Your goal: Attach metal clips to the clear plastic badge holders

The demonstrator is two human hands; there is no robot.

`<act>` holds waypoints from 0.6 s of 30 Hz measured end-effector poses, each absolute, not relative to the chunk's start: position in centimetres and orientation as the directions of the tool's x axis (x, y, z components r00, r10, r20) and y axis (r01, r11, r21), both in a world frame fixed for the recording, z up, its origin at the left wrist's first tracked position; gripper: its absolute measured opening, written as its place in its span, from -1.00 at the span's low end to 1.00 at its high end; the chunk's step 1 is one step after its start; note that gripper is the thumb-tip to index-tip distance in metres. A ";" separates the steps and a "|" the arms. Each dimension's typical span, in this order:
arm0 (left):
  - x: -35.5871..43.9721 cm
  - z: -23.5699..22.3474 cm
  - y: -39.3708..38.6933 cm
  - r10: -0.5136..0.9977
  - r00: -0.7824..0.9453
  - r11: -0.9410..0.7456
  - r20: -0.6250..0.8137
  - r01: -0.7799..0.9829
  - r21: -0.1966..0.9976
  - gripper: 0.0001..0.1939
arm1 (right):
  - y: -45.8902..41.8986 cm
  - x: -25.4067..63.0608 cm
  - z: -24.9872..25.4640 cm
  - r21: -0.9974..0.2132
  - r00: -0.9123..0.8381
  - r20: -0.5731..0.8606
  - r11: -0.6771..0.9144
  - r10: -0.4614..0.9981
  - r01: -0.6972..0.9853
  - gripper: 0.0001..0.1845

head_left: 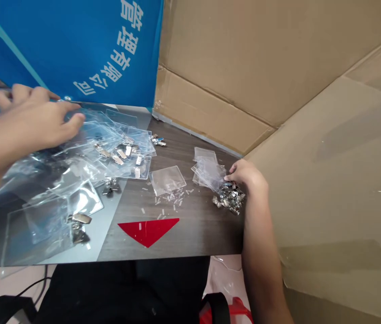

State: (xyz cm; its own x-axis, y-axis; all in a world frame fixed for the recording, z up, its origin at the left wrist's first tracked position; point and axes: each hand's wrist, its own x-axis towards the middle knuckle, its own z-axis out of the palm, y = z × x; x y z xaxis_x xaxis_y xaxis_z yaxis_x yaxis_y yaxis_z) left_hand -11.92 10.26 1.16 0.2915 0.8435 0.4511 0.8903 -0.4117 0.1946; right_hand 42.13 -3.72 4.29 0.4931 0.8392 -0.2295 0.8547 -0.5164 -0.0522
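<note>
Across the dark wood-grain bench (204, 234), the left hand (31, 117) spreads its grip wide just over clear plastic badge holders (123, 153); the right hand (246, 177), grip curled, touches a small heap of metal clips (229, 198), holding any or not, unclear.

Flattened cardboard sheets (261, 54), blue printed banner (69, 49), wood-grain tabletop (204, 225), pale floor (8, 281)

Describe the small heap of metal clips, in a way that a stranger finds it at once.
At the right end of the dark wood-grain board, next to the cardboard sheet, the right hand rests against it. This heap of metal clips is the only dense pile, lying beside a few clear plastic sleeves.
</note>
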 end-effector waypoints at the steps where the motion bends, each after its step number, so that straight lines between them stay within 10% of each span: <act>1: -11.6 0.9 10.3 0.836 0.253 -0.384 0.486 0.904 0.190 -0.31 | -3.7 42.1 4.2 -0.050 0.494 -0.233 -0.518 0.838 0.854 -0.77; 12: -4.8 3.3 4.5 0.719 0.412 -0.576 0.560 0.804 0.149 -0.49 | -4.5 40.7 5.3 -0.139 0.395 -0.084 -0.404 0.915 0.904 -0.66; 18: 0.2 0.7 0.7 0.335 0.844 -0.942 0.418 0.313 0.122 -0.65 | -5.1 34.7 4.3 -0.268 0.053 0.049 -0.038 0.997 0.963 -0.53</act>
State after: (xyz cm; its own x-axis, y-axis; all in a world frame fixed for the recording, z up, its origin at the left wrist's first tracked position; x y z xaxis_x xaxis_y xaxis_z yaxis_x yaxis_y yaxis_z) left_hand 0.16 0.66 0.67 0.8444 0.3350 0.4180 0.3131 -0.9418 0.1223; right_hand 34.70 -5.15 4.33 0.0533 0.9974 0.0492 0.9626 -0.0382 -0.2684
